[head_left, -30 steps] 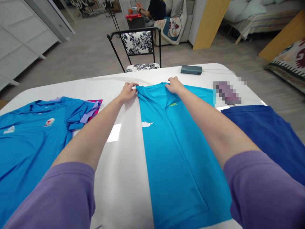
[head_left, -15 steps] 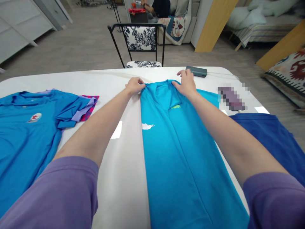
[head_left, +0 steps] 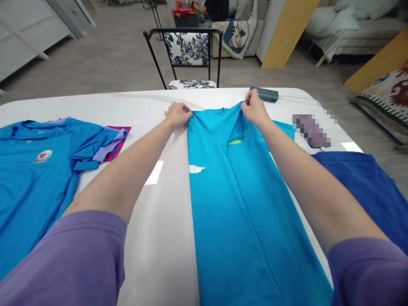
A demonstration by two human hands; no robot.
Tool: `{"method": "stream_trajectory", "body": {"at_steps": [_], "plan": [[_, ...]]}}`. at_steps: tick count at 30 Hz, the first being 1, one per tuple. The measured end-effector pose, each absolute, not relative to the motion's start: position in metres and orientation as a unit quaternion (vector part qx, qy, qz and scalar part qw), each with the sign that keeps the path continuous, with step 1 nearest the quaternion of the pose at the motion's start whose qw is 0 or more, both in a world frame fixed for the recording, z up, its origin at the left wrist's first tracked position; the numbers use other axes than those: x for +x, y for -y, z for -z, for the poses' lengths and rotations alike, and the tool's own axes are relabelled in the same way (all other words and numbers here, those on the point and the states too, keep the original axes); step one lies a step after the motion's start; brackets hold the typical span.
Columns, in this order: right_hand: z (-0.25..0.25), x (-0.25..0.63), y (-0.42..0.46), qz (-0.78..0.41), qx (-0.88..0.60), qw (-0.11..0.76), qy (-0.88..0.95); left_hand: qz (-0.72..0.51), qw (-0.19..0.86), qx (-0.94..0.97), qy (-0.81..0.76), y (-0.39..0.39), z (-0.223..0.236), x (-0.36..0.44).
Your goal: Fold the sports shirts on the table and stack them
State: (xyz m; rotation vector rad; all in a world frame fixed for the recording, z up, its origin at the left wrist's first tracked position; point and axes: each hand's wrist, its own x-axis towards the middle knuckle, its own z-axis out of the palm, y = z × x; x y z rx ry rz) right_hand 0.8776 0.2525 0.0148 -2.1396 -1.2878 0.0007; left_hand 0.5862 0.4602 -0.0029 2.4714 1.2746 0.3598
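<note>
A turquoise shirt (head_left: 236,204) lies lengthwise down the middle of the white table (head_left: 159,238), folded into a long strip with a small green logo and a white mark. My left hand (head_left: 176,114) pinches its far left corner at the collar end. At the far right corner, my right hand (head_left: 253,108) grips the cloth and pulls it taut, so the top edge runs straight between both hands.
A blue shirt with a red and white badge (head_left: 35,170) is spread at the left, over a pink and purple garment (head_left: 115,140). A dark blue garment (head_left: 369,191) lies at the right. A grey box (head_left: 264,94) and a black chair (head_left: 188,55) sit beyond the far edge.
My right hand has moved right and farther away along the collar end, from flat on the cloth to gripping the corner. The top edge is now stretched straight. My left hand kept its hold.
</note>
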Motion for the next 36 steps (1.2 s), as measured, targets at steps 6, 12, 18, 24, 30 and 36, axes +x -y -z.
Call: {"method": "stream_trajectory", "body": {"at_steps": [6, 12, 18, 24, 30, 36], "plan": [[-0.010, 0.889, -0.210, -0.069, -0.817, 0.334, 0.465, -0.202, 0.131, 0.852, -0.466, -0.421, -0.022, 0.590], [-0.018, 0.855, -0.152, -0.036, -0.836, 0.256, 0.484, -0.021, 0.156, 0.970, -0.186, -0.295, -0.085, 0.524], [-0.022, 0.820, -0.128, -0.104, -0.812, 0.230, 0.526, 0.150, 0.167, 0.974, 0.038, -0.101, -0.097, 0.437], [-0.029, 0.806, -0.128, -0.120, -0.809, 0.281, 0.503, 0.165, 0.092, 0.981, 0.043, -0.006, -0.078, 0.410], [-0.062, 0.753, -0.041, -0.106, -0.790, 0.272, 0.539, 0.176, 0.088, 0.981, 0.001, 0.025, -0.080, 0.372], [-0.066, 0.650, 0.160, -0.265, -0.636, 0.153, 0.708, 0.178, 0.103, 0.978, -0.035, 0.036, -0.081, 0.343]]}}
